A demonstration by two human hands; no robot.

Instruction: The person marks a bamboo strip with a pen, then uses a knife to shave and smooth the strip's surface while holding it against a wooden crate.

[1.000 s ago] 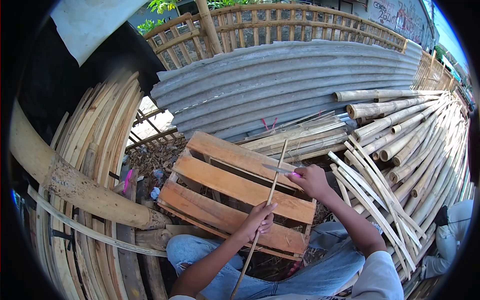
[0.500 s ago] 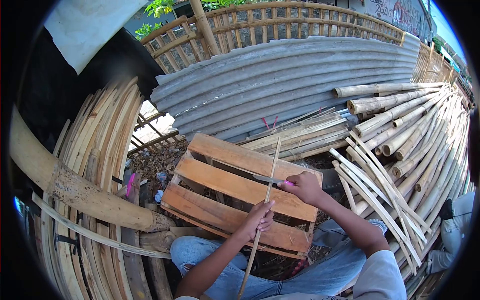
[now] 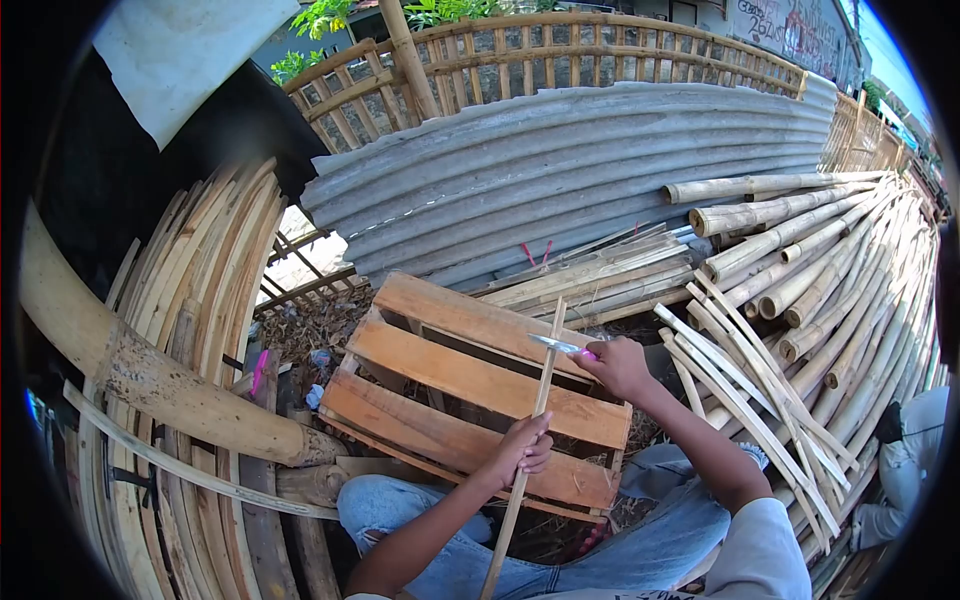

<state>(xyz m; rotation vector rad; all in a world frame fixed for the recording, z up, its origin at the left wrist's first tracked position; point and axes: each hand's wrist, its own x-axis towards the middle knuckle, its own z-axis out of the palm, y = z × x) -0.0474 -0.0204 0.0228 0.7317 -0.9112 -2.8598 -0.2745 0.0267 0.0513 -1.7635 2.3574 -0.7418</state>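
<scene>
My left hand [image 3: 522,447] curls round a bamboo strip [image 3: 545,385]; my right hand [image 3: 619,368] grips a pink-handled knife [image 3: 565,347], apparently touching it: shaving, I judge, needing steady pressure.

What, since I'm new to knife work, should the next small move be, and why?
Probably a light push of the knife toward the far tip of the strip: the right hand holds the knife across the strip near that tip, and the left hand grips lower down, so pushing outward would likely lead away from it.
</scene>
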